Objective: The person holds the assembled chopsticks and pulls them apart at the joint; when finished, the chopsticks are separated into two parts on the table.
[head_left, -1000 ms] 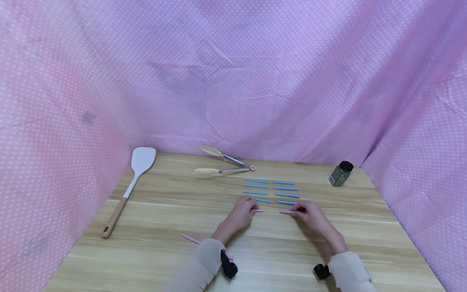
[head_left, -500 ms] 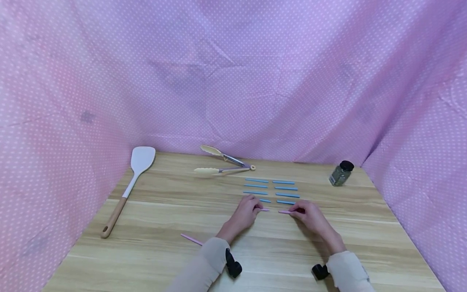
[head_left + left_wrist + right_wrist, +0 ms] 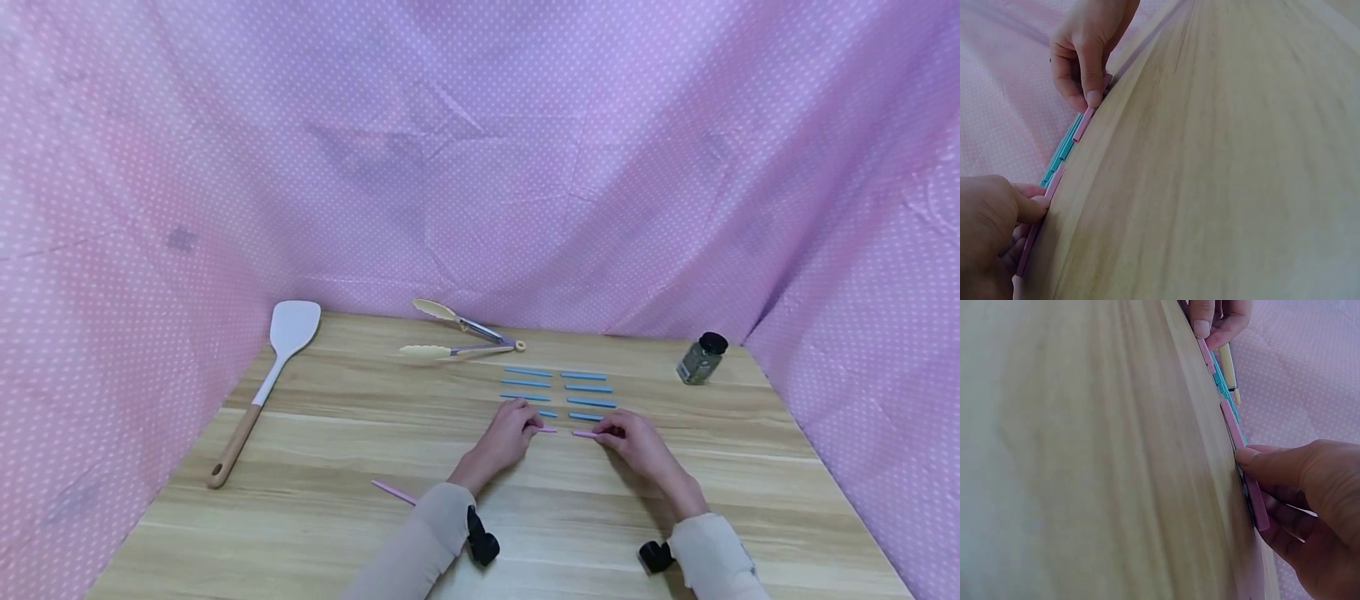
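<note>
My left hand [image 3: 507, 435] pinches a thin pink stick [image 3: 1055, 182] between thumb and fingers, low over the wooden table. Opposite it, my right hand [image 3: 639, 442] holds a second pink stick [image 3: 1257, 499], thumb on its near side. The two sticks lie nearly in line, their inner ends pointing at each other across a small gap. Just beyond the hands, several blue sticks [image 3: 588, 402] lie in two columns of short rows. My left fingers hide part of the nearest blue stick on that side. Another pink stick [image 3: 392, 492] lies slanted by my left forearm, partly covered by the sleeve.
Open tongs [image 3: 480, 333] with cream tips lie behind the blue sticks. A white spatula [image 3: 292, 329] with a wooden handle lies along the left side of the table [image 3: 330, 542]. At the back right stands a dark-lidded jar [image 3: 701, 360]. Pink dotted cloth [image 3: 517, 167] surrounds the table.
My left hand has slid a little to the right with its pink stick, and my right hand slightly left, narrowing the gap. The left sleeve now covers more of the loose pink stick.
</note>
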`<state>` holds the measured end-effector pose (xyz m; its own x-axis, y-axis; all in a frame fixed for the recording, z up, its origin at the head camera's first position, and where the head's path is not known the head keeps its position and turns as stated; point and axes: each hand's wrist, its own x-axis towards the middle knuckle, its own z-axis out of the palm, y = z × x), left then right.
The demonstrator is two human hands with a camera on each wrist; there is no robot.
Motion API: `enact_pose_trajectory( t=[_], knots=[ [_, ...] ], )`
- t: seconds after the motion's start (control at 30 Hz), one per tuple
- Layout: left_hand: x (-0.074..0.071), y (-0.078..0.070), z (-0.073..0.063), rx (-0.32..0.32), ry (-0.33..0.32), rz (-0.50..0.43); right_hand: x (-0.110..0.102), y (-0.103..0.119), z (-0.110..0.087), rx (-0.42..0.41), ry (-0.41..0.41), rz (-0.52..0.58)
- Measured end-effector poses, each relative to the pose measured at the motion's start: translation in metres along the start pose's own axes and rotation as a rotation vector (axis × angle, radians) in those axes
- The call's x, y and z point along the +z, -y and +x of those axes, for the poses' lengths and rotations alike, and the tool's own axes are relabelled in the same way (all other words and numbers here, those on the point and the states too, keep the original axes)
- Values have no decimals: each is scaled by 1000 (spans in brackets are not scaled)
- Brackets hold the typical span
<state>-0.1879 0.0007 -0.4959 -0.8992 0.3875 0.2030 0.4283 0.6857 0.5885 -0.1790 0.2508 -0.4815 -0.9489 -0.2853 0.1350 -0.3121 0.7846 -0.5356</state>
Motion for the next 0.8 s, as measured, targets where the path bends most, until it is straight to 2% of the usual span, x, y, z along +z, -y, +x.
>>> enact_pose_trajectory(
  t=[0.5, 0.7, 0.8],
  knots=[
    [1, 2, 1, 21, 20, 19, 2, -1, 0, -55, -44, 1],
    [-7, -1, -4, 73, 2, 111, -1, 6, -2, -41, -41, -4],
    [-15, -1, -8, 95, -12, 141, -2, 12, -3, -63, -62, -19]
  ],
)
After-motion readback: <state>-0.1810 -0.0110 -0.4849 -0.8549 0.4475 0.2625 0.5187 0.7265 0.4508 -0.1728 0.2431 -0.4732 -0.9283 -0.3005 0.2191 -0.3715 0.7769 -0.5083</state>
